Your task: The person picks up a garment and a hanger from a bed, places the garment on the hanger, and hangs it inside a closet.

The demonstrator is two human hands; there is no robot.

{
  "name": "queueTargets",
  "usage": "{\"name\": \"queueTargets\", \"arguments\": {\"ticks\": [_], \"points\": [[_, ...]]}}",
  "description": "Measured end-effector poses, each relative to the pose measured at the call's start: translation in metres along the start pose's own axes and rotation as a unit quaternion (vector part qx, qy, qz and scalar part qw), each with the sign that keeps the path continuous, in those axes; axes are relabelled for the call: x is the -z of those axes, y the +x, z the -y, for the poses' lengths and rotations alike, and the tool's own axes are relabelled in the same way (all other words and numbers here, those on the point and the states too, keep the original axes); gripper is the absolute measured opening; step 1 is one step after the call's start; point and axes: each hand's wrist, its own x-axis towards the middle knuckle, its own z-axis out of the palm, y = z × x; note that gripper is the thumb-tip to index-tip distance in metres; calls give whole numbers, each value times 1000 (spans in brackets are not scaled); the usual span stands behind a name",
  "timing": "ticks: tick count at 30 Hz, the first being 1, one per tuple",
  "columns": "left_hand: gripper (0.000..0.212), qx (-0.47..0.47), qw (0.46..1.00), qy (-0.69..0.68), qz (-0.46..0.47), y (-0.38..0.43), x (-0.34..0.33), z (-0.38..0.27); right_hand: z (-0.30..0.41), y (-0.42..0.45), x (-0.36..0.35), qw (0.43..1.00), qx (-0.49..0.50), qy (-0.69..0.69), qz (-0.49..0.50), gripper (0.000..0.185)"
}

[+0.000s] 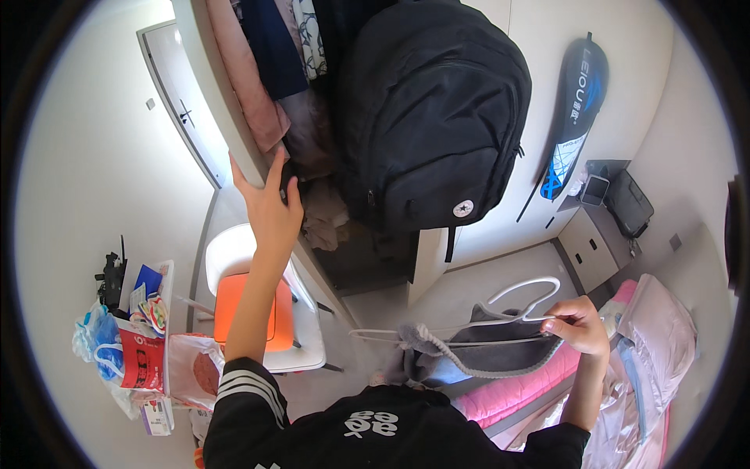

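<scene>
My right hand [577, 328] grips a white clothes hanger [530, 302] near the base of its hook. A grey garment [498, 354] with a ribbed edge hangs from the hanger over the bedside. At the wardrobe's edge, my left hand [270, 199] is raised with fingers spread and holds nothing; whether it touches the wardrobe panel [234, 88] I cannot tell. Beside it hang a pink garment [249, 76] and a dark blue garment [272, 53]. A large black backpack [439, 129] hangs in front of the wardrobe's right part.
A white chair [231, 249] with an orange cushion [252, 311] stands at the left, near bags, one a red bag [140, 357]. Pink bedding [521, 381] lies at the lower right. A racket bag [577, 111] hangs on the wardrobe door, above a drawer cabinet [589, 249].
</scene>
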Motion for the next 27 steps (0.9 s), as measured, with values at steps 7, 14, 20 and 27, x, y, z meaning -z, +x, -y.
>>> {"name": "queueTargets", "arguments": {"ticks": [7,14,20,27], "points": [[47,-13,978,199,-58,29,-18,-21,-9,-14,-2,1000,-10,-8,-24,15],[47,-116,984,105,-86,19,-45,-19,-10,-23,2,999,-39,-23,-28,20],[70,-63,975,-213,20,17,-75,-45,-20,-22,-1,999,-11,-20,-44,20],[87,176,862,-393,269,24,-108,-18,-22,-28,2,997,-66,-24,-31,19]]}}
